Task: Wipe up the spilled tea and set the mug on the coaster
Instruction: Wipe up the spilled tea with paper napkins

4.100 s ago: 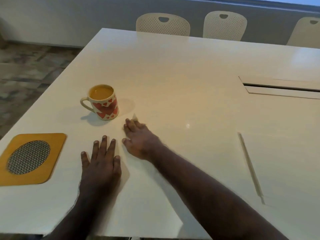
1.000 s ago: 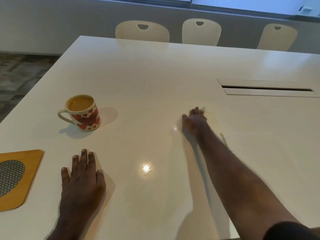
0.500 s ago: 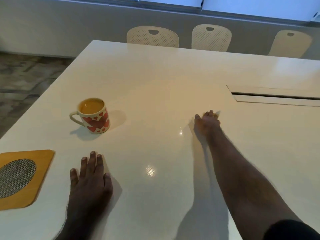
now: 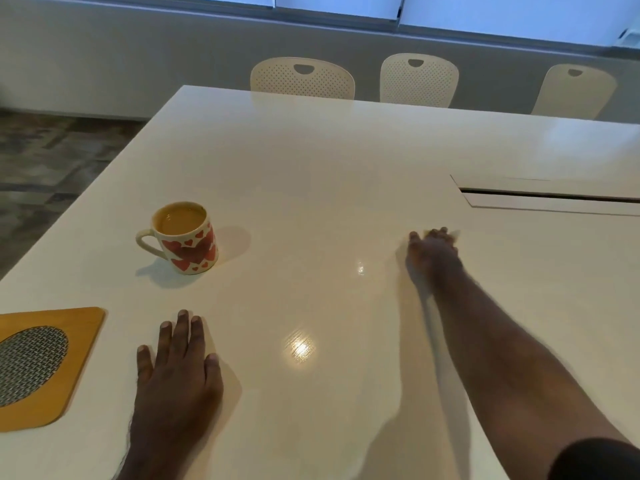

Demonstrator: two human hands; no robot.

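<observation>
Now the right hand (image 4: 433, 252) has slid farther from the mug (image 4: 185, 237), its grip blurred; left hand (image 4: 176, 368) stays flat.

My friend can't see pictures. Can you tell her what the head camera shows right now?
A person's right hand reaches far across a pale table, pressing something pale and blurred, while the left hand lies flat near the front edge. A mug with red hearts, full of tea, stands left of centre, apart from the wooden coaster.

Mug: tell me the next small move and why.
Probably bring the left hand up to the mug handle: it stands full on the bare table, off the coaster, while the right hand presses something pale far right.
</observation>
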